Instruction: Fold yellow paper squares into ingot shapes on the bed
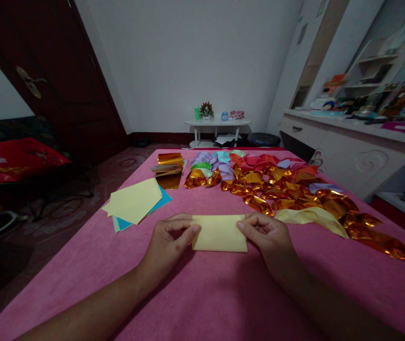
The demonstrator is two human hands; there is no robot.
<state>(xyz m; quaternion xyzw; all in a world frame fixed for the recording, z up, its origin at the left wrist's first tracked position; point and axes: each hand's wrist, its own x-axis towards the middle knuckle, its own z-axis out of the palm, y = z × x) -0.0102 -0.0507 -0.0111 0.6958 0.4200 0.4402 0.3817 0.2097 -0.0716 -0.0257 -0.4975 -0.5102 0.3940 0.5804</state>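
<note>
A pale yellow sheet of paper, which looks folded into a rectangle, is held up between my two hands. My left hand pinches its left edge, thumb in front and fingers behind. At the right edge my right hand grips it the same way. Flat yellow sheets lie fanned over blue sheets to the left. A stack of gold foil sheets rests behind them. Folded gold foil pieces spread across the right, and a folded yellow paper piece lies near my right hand.
All this lies on a pink-covered table. Folded red pieces and purple pieces sit at its far side. Beyond stand a small white table and, at right, a cluttered white dresser. A red bag rests at left.
</note>
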